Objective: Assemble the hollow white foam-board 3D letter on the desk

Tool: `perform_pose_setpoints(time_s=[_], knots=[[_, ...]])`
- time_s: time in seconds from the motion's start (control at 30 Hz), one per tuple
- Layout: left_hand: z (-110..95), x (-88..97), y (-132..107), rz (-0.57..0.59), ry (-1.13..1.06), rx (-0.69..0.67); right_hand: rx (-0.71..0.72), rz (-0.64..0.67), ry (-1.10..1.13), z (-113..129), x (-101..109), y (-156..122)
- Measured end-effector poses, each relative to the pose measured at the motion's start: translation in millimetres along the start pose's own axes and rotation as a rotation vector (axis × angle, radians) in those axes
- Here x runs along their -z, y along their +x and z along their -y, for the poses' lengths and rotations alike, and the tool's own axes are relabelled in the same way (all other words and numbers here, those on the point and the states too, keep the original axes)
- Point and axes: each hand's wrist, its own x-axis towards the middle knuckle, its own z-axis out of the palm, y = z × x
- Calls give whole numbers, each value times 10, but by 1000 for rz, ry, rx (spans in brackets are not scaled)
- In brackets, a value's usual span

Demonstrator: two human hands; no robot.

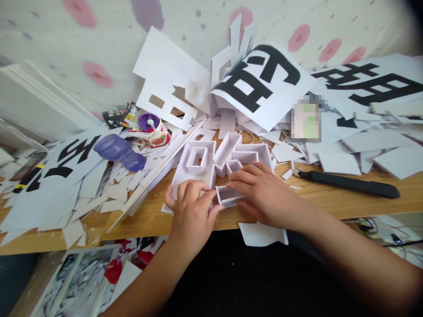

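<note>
Fingers close together, the right hand [256, 189] hides the right end of the white trough [228, 194]; I can't tell its grip. The left hand [193, 209] curls, thumb and forefinger bent toward the left end, grip likewise unclear. Open-topped, the trough runs left-right by the table's [333, 207] near edge.

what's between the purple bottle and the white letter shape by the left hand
Head view: a long white strip, slanting, and white scraps lie between the purple bottle and the white letter shape.
</note>
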Motion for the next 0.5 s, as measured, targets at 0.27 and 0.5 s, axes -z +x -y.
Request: perform_pose_setpoints(time_s=[0.27, 0.5], knots=[[-2, -11, -8, -20, -1, -34, 9, -12, 11, -7, -2, 2], [14, -44, -17, -120, -64, -84, 12, -14, -2, 6, 14, -4]])
